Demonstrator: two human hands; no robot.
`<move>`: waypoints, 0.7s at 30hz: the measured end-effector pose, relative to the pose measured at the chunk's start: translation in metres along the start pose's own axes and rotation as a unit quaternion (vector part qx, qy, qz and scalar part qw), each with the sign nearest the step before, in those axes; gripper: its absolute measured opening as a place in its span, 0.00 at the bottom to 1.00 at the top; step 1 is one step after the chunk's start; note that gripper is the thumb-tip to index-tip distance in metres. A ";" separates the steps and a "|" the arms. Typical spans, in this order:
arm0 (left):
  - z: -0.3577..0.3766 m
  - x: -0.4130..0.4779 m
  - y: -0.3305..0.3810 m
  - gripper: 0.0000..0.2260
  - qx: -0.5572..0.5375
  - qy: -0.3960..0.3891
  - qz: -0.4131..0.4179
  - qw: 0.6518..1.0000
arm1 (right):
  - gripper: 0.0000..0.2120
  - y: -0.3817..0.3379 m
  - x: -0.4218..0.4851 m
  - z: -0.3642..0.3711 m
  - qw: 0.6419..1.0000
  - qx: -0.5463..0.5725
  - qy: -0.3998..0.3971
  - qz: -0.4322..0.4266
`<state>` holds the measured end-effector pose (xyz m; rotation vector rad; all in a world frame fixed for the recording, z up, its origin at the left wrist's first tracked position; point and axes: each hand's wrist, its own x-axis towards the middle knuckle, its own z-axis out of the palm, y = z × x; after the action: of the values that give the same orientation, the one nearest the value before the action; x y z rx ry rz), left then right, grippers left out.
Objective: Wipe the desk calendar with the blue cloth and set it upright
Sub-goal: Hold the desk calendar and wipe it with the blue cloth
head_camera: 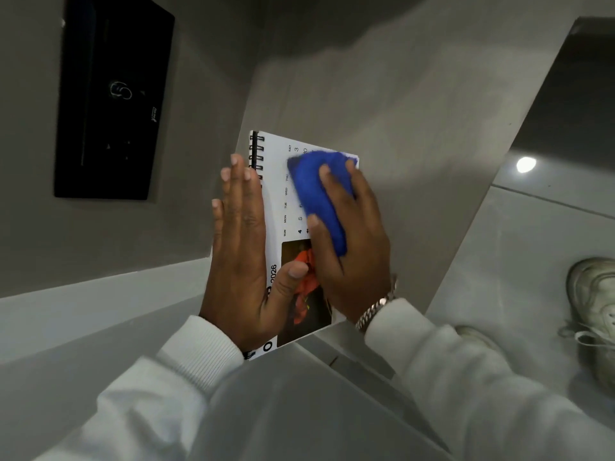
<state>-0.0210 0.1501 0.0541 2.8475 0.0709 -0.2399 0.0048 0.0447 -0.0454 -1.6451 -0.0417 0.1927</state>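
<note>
A desk calendar (293, 227) is held flat at the grey ledge (382, 104), steadied along its spiral edge by the spread left hand (241, 257), while a blue cloth (321, 194) is gripped against its page by the right hand (352, 247). Wiping is judged under way; standing it upright remains undone.

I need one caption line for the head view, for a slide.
Right hand wipes desk calendar with blue cloth; left hand steadies it.

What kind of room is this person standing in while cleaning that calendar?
Probably a home or hotel room, though that is a guess. The calendar lies on a plain grey ledge, a black switch panel sits on the wall, and the floor has glossy tiles with a white sneaker showing.
</note>
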 end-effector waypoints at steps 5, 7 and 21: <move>0.000 0.001 0.001 0.40 -0.005 -0.001 -0.007 1.000 | 0.26 0.009 -0.002 -0.006 0.999 -0.020 0.015 0.040; 0.000 0.001 0.000 0.39 -0.006 0.000 -0.003 1.000 | 0.26 0.011 -0.032 -0.007 0.999 -0.021 -0.024 0.030; 0.000 0.001 0.000 0.40 -0.002 -0.005 -0.011 1.000 | 0.25 0.004 -0.007 0.008 1.000 -0.010 0.010 0.023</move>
<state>-0.0204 0.1503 0.0537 2.8416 0.1010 -0.2590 -0.0033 0.0516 -0.0495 -1.6680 0.0097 0.2111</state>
